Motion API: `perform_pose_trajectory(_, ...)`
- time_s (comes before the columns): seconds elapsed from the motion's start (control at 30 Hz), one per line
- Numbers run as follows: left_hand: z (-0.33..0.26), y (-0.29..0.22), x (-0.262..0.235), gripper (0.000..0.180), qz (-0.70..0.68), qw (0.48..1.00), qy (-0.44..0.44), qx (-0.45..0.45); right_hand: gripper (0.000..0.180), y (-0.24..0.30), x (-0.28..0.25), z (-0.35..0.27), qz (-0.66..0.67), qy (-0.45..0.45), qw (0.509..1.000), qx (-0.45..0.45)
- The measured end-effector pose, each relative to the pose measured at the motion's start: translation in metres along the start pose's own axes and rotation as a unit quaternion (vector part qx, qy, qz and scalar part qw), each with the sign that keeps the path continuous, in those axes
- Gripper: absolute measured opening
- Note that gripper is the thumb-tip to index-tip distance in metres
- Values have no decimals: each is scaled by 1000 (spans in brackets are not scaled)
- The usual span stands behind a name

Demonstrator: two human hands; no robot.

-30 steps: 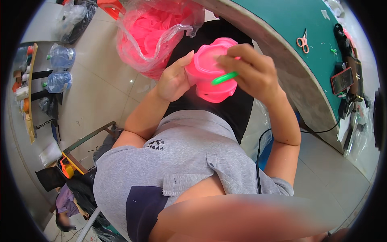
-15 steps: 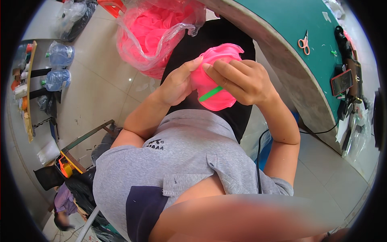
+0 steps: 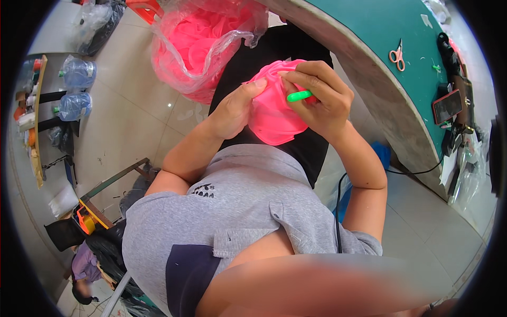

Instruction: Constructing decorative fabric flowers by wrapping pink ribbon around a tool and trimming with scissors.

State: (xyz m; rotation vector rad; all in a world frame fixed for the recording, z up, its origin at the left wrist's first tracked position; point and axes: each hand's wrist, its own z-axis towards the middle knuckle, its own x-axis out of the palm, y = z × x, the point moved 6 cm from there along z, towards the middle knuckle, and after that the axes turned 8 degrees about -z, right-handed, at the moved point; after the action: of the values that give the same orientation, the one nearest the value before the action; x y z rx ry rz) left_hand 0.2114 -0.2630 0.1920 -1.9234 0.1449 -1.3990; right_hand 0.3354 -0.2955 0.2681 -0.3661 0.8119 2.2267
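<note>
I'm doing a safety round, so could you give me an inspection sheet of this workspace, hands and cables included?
Surface: green table at the person's right, scissors and small scraps on it.
Job's things: pink piece held above the lap; green tool, tip not clear; clear bag full of pink material nearby.
Clutter: phone among mixed items at the table's right end.
Hands: left hand grips the pink piece; right hand holds the green tool, fingers at the piece.
Cables: black cable beside the shirt, partly hidden by the right arm.
Surroundings: two water bottles and another person at left.
</note>
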Motion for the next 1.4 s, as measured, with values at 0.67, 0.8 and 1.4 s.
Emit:
perform_pose_trajectory(0.67,0,-9,-8,31,133,984,-67,98,23,3,-4,-13,-47,37,993,-104)
perform_pose_trajectory(0.8,0,-11,-4,34,117,980,-60,147,9,-2,-17,-5,-11,16,1000,22)
perform_pose_trajectory(1.4,8,9,-16,37,-67,991,-96,64,41,-248,-164,-43,-504,179,773,342)
